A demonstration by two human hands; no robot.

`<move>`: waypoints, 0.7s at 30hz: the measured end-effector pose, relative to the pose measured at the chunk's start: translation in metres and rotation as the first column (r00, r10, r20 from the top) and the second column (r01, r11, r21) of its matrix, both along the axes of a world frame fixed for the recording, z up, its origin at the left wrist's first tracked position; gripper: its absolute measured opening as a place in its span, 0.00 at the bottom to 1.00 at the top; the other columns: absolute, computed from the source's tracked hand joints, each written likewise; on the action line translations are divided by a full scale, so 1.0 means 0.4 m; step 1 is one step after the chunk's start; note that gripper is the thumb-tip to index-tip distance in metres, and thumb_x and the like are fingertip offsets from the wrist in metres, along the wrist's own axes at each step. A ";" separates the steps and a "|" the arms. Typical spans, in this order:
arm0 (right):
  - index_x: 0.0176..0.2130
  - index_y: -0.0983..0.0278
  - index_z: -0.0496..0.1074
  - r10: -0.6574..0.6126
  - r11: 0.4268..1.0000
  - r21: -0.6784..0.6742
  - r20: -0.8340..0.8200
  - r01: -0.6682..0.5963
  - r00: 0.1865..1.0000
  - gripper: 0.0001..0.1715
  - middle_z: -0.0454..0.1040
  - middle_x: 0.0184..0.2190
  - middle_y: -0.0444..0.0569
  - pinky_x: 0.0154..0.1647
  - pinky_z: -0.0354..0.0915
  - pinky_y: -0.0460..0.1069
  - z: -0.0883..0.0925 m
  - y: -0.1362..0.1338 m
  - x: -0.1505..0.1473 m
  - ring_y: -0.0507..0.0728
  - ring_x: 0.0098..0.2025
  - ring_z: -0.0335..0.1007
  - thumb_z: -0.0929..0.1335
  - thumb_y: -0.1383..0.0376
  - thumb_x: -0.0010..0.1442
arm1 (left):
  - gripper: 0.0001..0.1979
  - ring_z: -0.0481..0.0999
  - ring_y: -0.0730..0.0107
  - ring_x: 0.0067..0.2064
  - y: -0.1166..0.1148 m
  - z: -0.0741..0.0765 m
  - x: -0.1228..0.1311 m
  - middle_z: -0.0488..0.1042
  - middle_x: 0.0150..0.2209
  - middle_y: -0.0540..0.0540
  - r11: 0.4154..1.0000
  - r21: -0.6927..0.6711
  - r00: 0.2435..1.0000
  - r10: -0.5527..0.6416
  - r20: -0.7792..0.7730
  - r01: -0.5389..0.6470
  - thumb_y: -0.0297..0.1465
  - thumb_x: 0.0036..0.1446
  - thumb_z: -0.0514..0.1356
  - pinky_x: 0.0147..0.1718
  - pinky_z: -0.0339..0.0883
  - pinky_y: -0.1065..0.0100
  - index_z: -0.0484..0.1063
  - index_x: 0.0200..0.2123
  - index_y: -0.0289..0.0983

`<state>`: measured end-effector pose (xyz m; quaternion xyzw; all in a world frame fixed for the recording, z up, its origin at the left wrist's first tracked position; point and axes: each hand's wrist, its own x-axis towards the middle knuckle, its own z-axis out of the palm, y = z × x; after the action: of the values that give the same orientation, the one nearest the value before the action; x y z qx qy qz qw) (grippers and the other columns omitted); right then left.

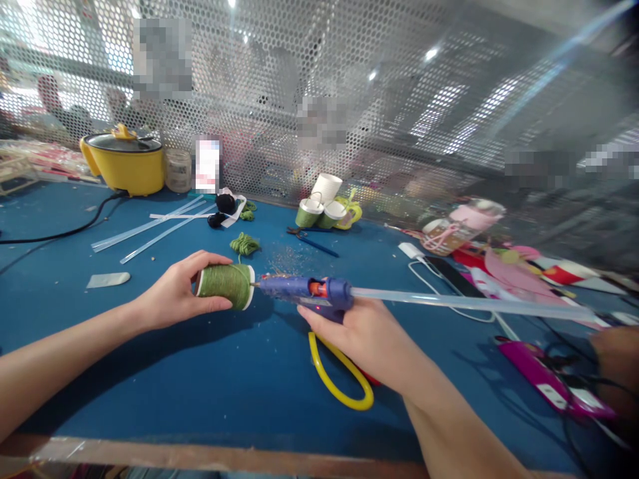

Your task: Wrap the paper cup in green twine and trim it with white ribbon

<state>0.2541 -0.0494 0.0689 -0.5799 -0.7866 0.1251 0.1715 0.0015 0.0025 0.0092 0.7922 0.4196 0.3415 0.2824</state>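
My left hand [187, 289] is closed round a spool wrapped in green yarn [225, 287], lying on its side with its white rim facing right. In my right hand [362, 326] is a blue glue gun [299, 291], a long clear glue stick [464, 304] sticking out of its back. The nozzle points left, at or very close to the spool's right rim; whether it touches I cannot tell. A small bundle of green yarn [244, 244] lies just behind the spool. Partly under my right hand is a yellow scissors-like handle [342, 379].
Behind stand green-wrapped cups [309, 211], a white roll [327, 188] and blue-handled pliers [317, 245]. Clear glue sticks [150, 227] lie back left, near a yellow electric pot [127, 166]. A purple power strip [549, 379] with cables and another person's arm [619, 359] are at right.
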 end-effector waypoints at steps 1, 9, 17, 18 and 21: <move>0.29 0.62 0.72 -0.008 1.000 0.005 -0.005 0.008 1.000 0.12 0.70 0.18 0.42 0.20 0.61 0.45 0.000 0.001 0.000 0.52 0.20 0.66 0.63 0.59 0.55 | 0.24 0.72 0.62 0.40 0.000 -0.001 -0.001 0.70 0.42 0.44 0.999 0.039 1.000 -0.013 -0.012 0.013 0.40 0.45 0.63 0.38 0.67 0.62 0.64 0.45 0.38; 0.25 0.64 0.70 -0.033 0.998 0.046 -0.019 0.034 0.999 0.14 0.70 0.17 0.43 0.20 0.61 0.46 -0.010 0.015 0.002 0.53 0.19 0.65 0.63 0.58 0.54 | 0.23 0.67 0.61 0.47 -0.003 -0.006 -0.003 0.66 0.45 0.42 0.971 0.209 0.992 -0.106 -0.065 0.118 0.36 0.48 0.62 0.45 0.63 0.61 0.62 0.47 0.39; 0.24 0.64 0.70 -0.018 0.999 0.031 -0.004 0.018 1.000 0.14 0.70 0.18 0.44 0.21 0.61 0.47 -0.004 0.030 -0.003 0.53 0.20 0.65 0.63 0.60 0.55 | 0.22 0.65 0.59 0.51 -0.009 0.000 -0.003 0.63 0.49 0.40 0.942 0.266 0.977 -0.185 -0.104 0.206 0.33 0.51 0.61 0.49 0.62 0.58 0.61 0.49 0.39; 0.24 0.64 0.70 -0.021 0.999 0.036 -0.006 0.022 1.000 0.14 0.70 0.17 0.44 0.21 0.61 0.47 -0.005 0.031 -0.003 0.53 0.20 0.65 0.63 0.60 0.55 | 0.21 0.65 0.59 0.51 -0.011 0.001 -0.003 0.63 0.49 0.40 0.939 0.269 0.975 -0.193 -0.111 0.216 0.33 0.51 0.61 0.50 0.61 0.58 0.61 0.49 0.39; 0.23 0.64 0.70 -0.037 0.998 0.044 -0.005 0.037 0.999 0.14 0.70 0.18 0.44 0.22 0.62 0.47 -0.007 0.032 -0.004 0.53 0.21 0.65 0.63 0.59 0.54 | 0.21 0.64 0.59 0.52 -0.014 0.002 -0.003 0.63 0.49 0.40 0.935 0.276 0.973 -0.197 -0.118 0.222 0.33 0.52 0.60 0.50 0.61 0.59 0.61 0.49 0.38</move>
<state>0.2524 -0.0367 0.0659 -0.5903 -0.7778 0.1056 0.1882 0.0004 -0.0029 0.0101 0.8792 0.2908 0.3314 0.1805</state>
